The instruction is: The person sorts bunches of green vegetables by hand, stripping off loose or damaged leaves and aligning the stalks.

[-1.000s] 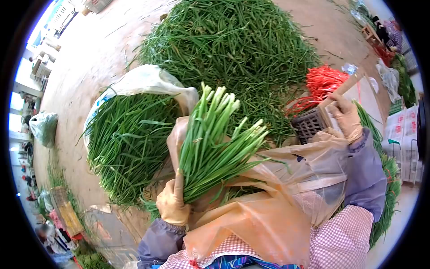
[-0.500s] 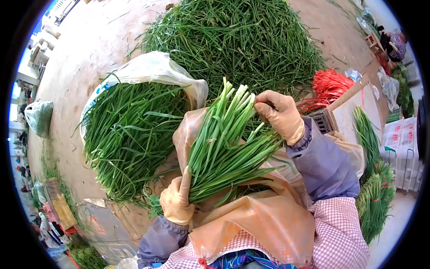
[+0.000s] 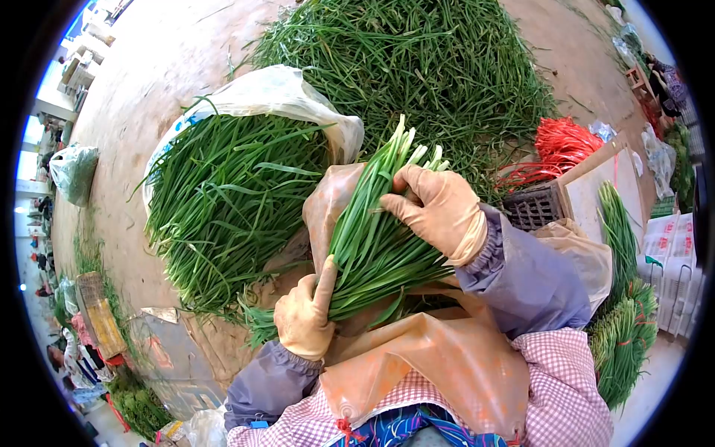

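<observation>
A bunch of garlic chives (image 3: 372,216) lies across my lap, its pale stem ends pointing up and away. My left hand (image 3: 305,313), in a tan glove, is wrapped round the leafy lower part with the thumb laid along the leaves. My right hand (image 3: 439,212), gloved too, is over the upper right of the bunch, thumb and forefinger pinching at the chives just below the stem ends. An orange-tan plastic apron (image 3: 424,357) lies beneath the bunch. To the left, a white plastic bag (image 3: 275,93) holds a large heap of loose chives (image 3: 231,201).
A big pile of green leaves (image 3: 402,67) covers the floor ahead. Red ties (image 3: 562,149) lie by a dark crate (image 3: 532,205) at right. Tied chive bundles (image 3: 622,343) stack beside me. Flattened cardboard (image 3: 179,365) lies at lower left; people sit farther off.
My right hand has moved down and left from the stem tips onto the bunch. The left hand keeps its hold. The whole view has shifted slightly.
</observation>
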`<state>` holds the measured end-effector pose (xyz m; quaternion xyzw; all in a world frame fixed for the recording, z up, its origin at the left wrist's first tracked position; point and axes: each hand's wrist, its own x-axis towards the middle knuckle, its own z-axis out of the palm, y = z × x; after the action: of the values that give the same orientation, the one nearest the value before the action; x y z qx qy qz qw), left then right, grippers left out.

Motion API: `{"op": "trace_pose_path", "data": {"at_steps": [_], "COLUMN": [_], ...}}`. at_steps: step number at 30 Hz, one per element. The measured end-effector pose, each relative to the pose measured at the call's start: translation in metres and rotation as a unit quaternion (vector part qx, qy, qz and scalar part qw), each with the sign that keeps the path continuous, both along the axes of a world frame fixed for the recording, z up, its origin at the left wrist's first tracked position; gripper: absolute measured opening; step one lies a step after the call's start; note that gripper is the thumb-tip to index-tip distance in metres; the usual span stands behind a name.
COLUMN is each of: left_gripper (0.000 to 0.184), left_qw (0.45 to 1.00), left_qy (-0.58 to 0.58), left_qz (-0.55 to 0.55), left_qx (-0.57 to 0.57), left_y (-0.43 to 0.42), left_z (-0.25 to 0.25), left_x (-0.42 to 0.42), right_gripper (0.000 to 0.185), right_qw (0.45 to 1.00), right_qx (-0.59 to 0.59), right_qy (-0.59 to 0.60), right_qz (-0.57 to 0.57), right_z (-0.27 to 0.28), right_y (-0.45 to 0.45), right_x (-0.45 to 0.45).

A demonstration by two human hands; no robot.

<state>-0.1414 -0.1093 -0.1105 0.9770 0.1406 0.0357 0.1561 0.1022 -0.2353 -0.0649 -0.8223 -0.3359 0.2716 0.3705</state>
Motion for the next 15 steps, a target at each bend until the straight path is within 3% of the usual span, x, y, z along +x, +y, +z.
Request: {"op": "trace_pose_path", "data": {"at_steps": [4, 7, 8, 10, 11, 13, 15], "left_gripper": [0.096, 0.095, 0.095, 0.095, 0.095, 0.095, 0.096], "left_qw": [1.000, 1.000, 1.000, 1.000, 1.000, 1.000, 1.000], "left_qy": [-0.001, -0.006, -0.009, -0.008, -0.005, -0.004, -0.003], "left_qz": [0.014, 0.010, 0.007, 0.005, 0.005, 0.005, 0.002], "left_qx": [-0.026, -0.030, -0.028, -0.028, -0.029, -0.030, -0.031], "left_y": [0.001, 0.001, 0.002, 0.002, 0.002, 0.001, 0.001], "left_z": [0.000, -0.001, -0.001, -0.001, -0.002, -0.001, 0.000], "left_x": [-0.001, 0.001, 0.001, 0.000, 0.000, 0.001, 0.002], "right_gripper": [0.008, 0.011, 0.012, 0.020, 0.027, 0.034, 0.037], "right_qw": [0.952, 0.928, 0.946, 0.959, 0.935, 0.902, 0.874], "right_qx": [0.137, 0.113, 0.151, 0.233, 0.258, 0.196, 0.187], "right_qy": [0.244, 0.225, 0.186, -0.066, -0.204, -0.355, -0.417], "right_qz": [0.124, 0.274, 0.219, 0.145, 0.130, 0.147, 0.168], "right_z": [-0.023, -0.013, -0.007, -0.005, -0.005, -0.005, -0.012], "right_y": [-0.019, -0.037, -0.041, -0.039, -0.034, -0.018, -0.003], "right_x": [-0.010, -0.009, -0.012, -0.010, -0.003, -0.001, 0.000]}}
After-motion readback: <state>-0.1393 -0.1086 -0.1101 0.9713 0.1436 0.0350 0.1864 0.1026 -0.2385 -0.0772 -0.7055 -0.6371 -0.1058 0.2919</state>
